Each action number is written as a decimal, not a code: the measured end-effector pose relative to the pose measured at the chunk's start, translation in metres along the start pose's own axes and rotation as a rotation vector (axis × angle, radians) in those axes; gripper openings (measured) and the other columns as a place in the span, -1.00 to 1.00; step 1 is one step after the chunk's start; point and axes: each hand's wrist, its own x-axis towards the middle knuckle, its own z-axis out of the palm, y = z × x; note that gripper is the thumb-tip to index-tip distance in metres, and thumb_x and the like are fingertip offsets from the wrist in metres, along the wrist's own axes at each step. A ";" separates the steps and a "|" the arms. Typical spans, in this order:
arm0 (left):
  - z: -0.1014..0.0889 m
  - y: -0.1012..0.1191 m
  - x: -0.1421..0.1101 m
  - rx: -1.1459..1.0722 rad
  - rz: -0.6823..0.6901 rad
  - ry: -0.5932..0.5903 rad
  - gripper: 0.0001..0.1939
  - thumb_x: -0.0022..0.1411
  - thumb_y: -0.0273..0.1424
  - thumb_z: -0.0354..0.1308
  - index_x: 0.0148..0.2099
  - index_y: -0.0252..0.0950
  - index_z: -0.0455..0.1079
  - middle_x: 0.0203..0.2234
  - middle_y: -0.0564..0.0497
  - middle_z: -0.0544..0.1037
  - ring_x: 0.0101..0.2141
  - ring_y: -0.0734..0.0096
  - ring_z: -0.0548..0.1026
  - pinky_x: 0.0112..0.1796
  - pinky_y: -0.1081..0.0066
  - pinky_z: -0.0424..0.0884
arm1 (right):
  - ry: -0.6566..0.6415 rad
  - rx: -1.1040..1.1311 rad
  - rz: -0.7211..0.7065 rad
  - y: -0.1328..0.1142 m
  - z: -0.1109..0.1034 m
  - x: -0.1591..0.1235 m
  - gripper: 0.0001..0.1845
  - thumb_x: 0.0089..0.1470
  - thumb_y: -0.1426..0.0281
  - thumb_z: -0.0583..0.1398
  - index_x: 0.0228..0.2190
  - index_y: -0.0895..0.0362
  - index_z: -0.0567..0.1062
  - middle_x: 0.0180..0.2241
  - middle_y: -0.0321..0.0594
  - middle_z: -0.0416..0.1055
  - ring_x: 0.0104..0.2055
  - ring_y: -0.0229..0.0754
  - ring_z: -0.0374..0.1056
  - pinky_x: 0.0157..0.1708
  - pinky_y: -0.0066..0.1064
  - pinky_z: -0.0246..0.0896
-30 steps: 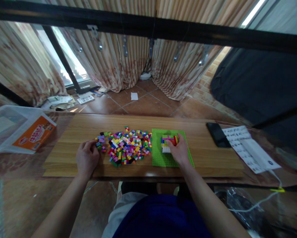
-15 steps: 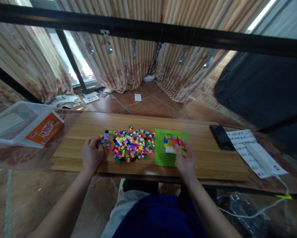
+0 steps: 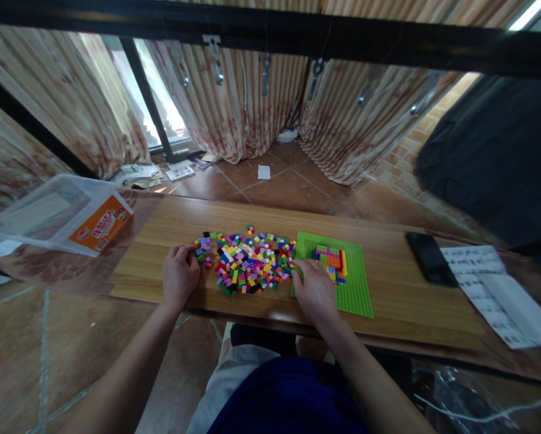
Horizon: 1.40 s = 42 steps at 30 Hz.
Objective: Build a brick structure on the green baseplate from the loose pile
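Note:
My left hand (image 3: 181, 276) rests on the table with its fingers curled, at the left edge of a pile of small toy bricks (image 3: 252, 265) in many colours. Whether anything is inside those fingers is hidden. Over the left edge of a green studded baseplate (image 3: 358, 289), my right hand (image 3: 315, 289) reaches toward the pile's right side, thumb and fingers apart, with no brick visible between them. A low block of joined bricks (image 3: 334, 260), orange and pink with a red and yellow right side, sits on the baseplate. My right hand covers its lower left part.
A clear plastic box (image 3: 62, 211) with an orange label stands at the left end. On the right lie a black phone (image 3: 431, 259) and printed sheets (image 3: 473, 271). The wooden board's front edge (image 3: 261, 319) runs close to my lap. A black bar (image 3: 270, 27) crosses above.
My right hand has left the brick block and moved left to the pile's edge. The red brick it held now appears on the block's right side. The view has shifted slightly; my left hand stays beside the pile.

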 end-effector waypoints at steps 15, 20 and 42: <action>0.001 -0.003 -0.001 -0.013 -0.014 -0.011 -0.74 0.22 -0.40 -0.01 -0.14 -0.29 0.48 -0.20 -0.13 0.52 -0.17 0.21 0.48 -0.11 0.27 0.39 | -0.109 0.066 -0.068 -0.029 0.030 0.006 -0.80 0.18 0.44 0.06 -0.24 0.15 0.48 -0.24 -0.07 0.43 -0.18 -0.06 0.35 -0.11 -0.27 0.26; 0.001 -0.002 -0.001 -0.016 -0.024 -0.018 -0.74 0.22 -0.41 -0.01 -0.16 -0.29 0.48 -0.20 -0.13 0.52 -0.17 0.21 0.47 -0.12 0.28 0.39 | -0.103 0.186 -0.100 -0.047 0.032 0.019 -0.75 0.17 0.48 0.06 -0.19 0.16 0.50 -0.14 -0.05 0.42 -0.09 -0.08 0.35 -0.04 -0.27 0.26; 0.000 0.001 -0.001 -0.023 -0.041 -0.014 -0.74 0.20 -0.42 -0.02 -0.16 -0.29 0.48 -0.21 -0.12 0.51 -0.16 0.22 0.47 -0.11 0.30 0.38 | -0.134 0.138 0.057 -0.004 0.030 0.062 -0.72 0.05 0.51 0.09 -0.23 0.15 0.55 -0.22 -0.08 0.49 -0.18 -0.07 0.42 -0.06 -0.21 0.27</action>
